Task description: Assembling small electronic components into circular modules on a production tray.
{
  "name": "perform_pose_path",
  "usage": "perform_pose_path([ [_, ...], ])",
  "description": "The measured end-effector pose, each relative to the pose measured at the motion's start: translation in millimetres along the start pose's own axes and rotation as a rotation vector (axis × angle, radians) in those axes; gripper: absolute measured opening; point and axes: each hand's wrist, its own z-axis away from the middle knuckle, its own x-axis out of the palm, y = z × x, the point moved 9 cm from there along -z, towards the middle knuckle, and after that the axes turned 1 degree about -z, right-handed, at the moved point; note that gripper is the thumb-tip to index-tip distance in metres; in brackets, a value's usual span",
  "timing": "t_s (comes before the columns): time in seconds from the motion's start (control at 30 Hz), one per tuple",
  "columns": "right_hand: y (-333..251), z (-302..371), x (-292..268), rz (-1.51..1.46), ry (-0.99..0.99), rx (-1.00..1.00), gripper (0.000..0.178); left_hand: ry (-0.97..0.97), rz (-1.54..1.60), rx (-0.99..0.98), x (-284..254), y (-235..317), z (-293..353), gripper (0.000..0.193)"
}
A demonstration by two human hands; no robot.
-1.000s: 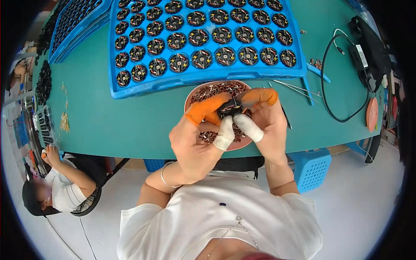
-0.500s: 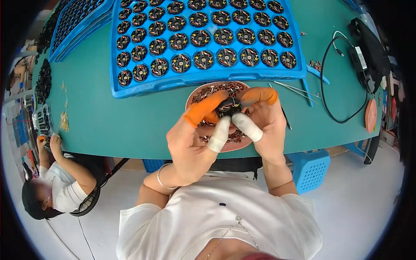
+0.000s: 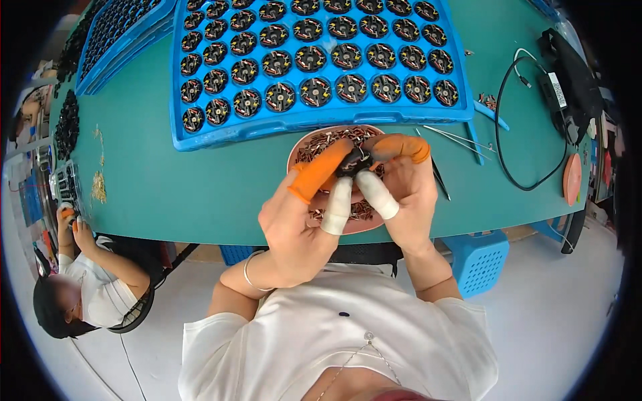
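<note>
A teal worktable [image 3: 200, 194] is seen from above, with a pale floor below its near edge and a blue basket [image 3: 478, 257] tucked under it. Just beyond the fingertips a large blue tray [image 3: 321, 120] is laid out, its pockets filled with round dark wound parts [image 3: 314, 90]; a second blue tray [image 3: 114, 40] lies further off to the left of the fingers. Directly beneath the fingers a pinkish dish [image 3: 301, 150] of small loose parts is set. To the right of the fingers thin metal tweezers [image 3: 455, 137] and a black cable [image 3: 515, 154] are found. At the table's far left edge another person's hands [image 3: 70, 224] are busy.

A small dark round part [image 3: 354, 160] is pinched between both hands above the dish. The left hand [image 3: 294, 227] has its orange-capped and white-capped fingers [image 3: 321, 174] pressed against the part's left side; the right hand [image 3: 401, 194] closes on it from the right with capped fingertips likewise.

The piece is judged best kept low over the dish, so that anything dropped is caught. Light, even pressure from opposing fingertips should be used, since the fine windings could probably be bent.
</note>
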Motion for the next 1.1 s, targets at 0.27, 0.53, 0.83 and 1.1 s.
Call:
perform_pose_path([
  [0.27,-5,-4,-10,-0.053,0.047,0.141,0.023,0.071,0.292,-0.186,-1,-12,0,0.032],
  [0.53,-2,-1,-13,0.001,0.094,0.085,0.031,0.043,0.043,0.011,2,-3,1,0.033],
  [0.83,1,0,-12,-0.040,0.099,0.124,0.031,0.093,0.281,-0.173,4,-17,0,0.032],
  [1.1,3,0,-11,-0.067,0.088,0.138,0.031,0.072,-0.117,0.089,2,1,5,0.034],
])
